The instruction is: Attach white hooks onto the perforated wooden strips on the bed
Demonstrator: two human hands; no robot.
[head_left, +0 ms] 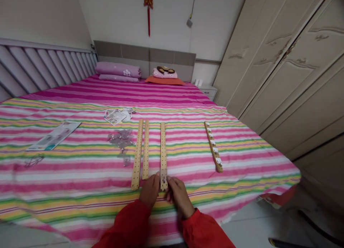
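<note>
A small clear plastic packet [163,173] with something dark and metallic in it lies over the near end of a perforated wooden strip [163,144]. My left hand [150,189] pinches the packet's left side, thumb and fingers together. On its right side, my right hand [179,195] is closed at the edge, its lower fingers curled and partly hidden. Two more perforated strips, a longer one [138,155] and a shorter one [145,151], lie left of it. Several similar clear packets [120,139] are heaped further left.
A wooden strip with several white hooked pieces [213,144] lies to the right. At left are a flat clear package [55,136] and a thin loop [34,160]. Opened packaging [118,115] lies behind. Everything rests on a striped bedsheet [80,180]; wardrobes [290,69] stand at right.
</note>
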